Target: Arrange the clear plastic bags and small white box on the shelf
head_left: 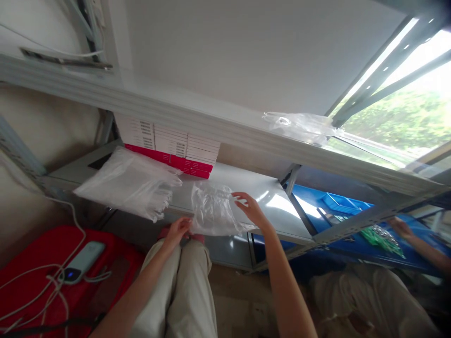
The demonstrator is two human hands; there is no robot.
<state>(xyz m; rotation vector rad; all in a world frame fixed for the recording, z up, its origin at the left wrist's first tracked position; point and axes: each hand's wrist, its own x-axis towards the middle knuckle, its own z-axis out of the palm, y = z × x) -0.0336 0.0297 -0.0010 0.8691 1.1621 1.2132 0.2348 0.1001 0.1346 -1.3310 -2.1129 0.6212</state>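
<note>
A clear, crinkled plastic bag (213,211) lies over the front edge of the grey metal shelf (243,180) before me. My left hand (179,230) pinches the bag's lower left edge with thumb and fingers together. At the bag's upper right, my right hand (250,209) has its fingers apart and slightly curved, the tips at or just over the plastic; whether they touch it I cannot tell. To the left, a stack of clear plastic bags (128,180) rests on the same shelf and overhangs its front.
Behind the bags stand white and red boxes (169,145). More clear plastic (299,126) lies on the upper shelf, whose beam (211,124) crosses above my hands. A red stool (123,249) at left carries a power bank (84,262) and cables. Another person's hand (401,228) is at right, near green-tinted packets (382,240).
</note>
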